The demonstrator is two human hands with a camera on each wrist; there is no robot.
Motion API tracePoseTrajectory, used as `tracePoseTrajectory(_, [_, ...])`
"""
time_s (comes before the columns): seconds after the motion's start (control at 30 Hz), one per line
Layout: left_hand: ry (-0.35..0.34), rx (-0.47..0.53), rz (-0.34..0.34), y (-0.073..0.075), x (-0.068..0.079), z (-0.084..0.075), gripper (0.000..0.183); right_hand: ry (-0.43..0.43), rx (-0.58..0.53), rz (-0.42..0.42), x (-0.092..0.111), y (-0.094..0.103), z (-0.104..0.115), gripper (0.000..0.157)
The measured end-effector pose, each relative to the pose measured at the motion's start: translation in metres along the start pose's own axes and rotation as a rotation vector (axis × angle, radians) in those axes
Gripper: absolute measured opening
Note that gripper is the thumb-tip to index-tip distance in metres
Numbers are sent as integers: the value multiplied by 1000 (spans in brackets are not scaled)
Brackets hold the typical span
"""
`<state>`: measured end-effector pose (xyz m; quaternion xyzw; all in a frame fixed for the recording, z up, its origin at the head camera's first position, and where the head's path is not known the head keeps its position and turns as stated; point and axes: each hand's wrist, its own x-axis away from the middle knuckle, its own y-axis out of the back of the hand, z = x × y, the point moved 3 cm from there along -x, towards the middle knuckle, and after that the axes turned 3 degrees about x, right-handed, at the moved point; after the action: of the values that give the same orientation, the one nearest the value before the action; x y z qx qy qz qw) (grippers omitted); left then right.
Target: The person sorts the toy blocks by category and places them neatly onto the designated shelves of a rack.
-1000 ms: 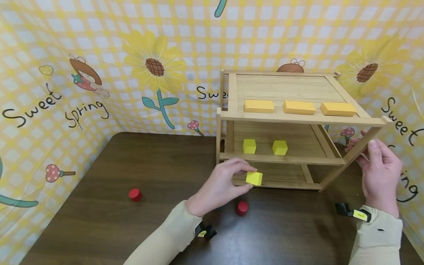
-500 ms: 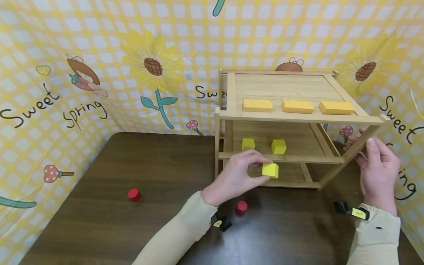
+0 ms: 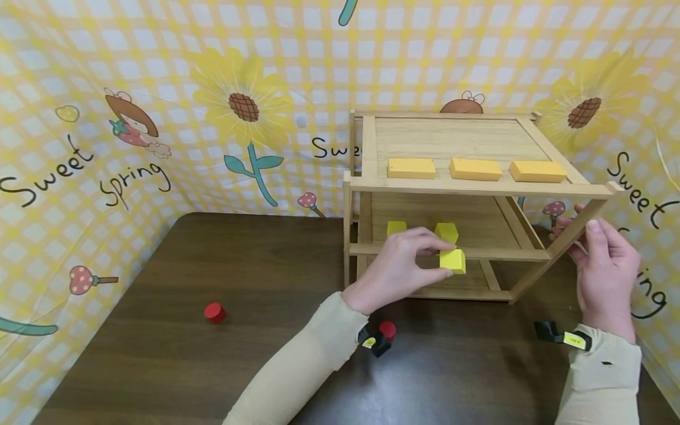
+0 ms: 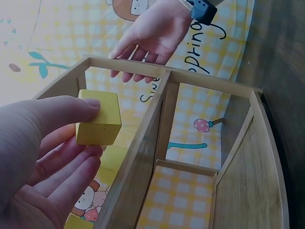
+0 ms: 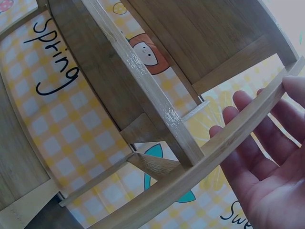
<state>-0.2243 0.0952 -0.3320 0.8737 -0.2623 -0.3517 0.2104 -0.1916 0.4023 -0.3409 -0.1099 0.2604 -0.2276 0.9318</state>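
Note:
My left hand [image 3: 395,267] pinches a yellow cube [image 3: 452,261] between thumb and fingers, in front of the middle board's front edge of a wooden shelf [image 3: 478,190]. In the left wrist view the thumb lies on top of this cube [image 4: 101,119]. Two more yellow cubes stand on the middle board: the left cube [image 3: 396,228] and the right cube [image 3: 446,232], both partly behind my hand. My right hand [image 3: 608,265] holds the shelf's right front post, thumb in front and fingers behind; the right wrist view shows the same post [image 5: 228,138].
Three orange-yellow blocks, the middle block [image 3: 475,169] among them, lie in a row on the top board. On the dark table [image 3: 149,366] are one red cylinder [image 3: 215,313] at left and another red cylinder [image 3: 388,330] by my left wrist. A checked cloth [image 3: 175,47] hangs behind.
My left hand has carried the yellow cube rightward and up, from low before the shelf to the middle board's edge. The right hand stays on the post.

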Motion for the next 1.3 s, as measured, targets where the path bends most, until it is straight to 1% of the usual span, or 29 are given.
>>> tracePoseTrajectory(0.23, [29,18,1,-5,-12,-3,36,3,4,-1,0,0,0,40])
tracePoseTrajectory(0.47, [20,18,16,-11,-28,-11,35,-10,27,-8,1,0,0,39])
tracePoseTrajectory(0.57, [13,8,22,-13,-36,-14,34,-15,32,-8,0,0,0,39])
tracePoseTrajectory(0.63, [20,-11,30,-14,-42,-15,34,-20,28,-9,0,-1,0,40])
tracePoseTrajectory(0.7, [35,-33,45,-16,-47,-16,34,-20,26,-10,0,-1,0,40])
tracePoseTrajectory(0.77, [67,-49,62,-19,-53,-16,35,-18,15,-10,-1,-1,1,40])
tracePoseTrajectory(0.97, [151,-64,104,-27,-70,-14,36,-10,-7,1,-1,0,0,40])
tracePoseTrajectory(1.07, [181,-78,123,-31,-77,-12,37,-12,-6,5,-1,0,0,40])
tracePoseTrajectory(1.17, [194,-100,135,-35,-83,-10,37,-18,0,4,-1,1,1,40])
tracePoseTrajectory(1.3, [166,-148,143,-40,-92,-7,36,-21,-16,5,-1,1,1,40])
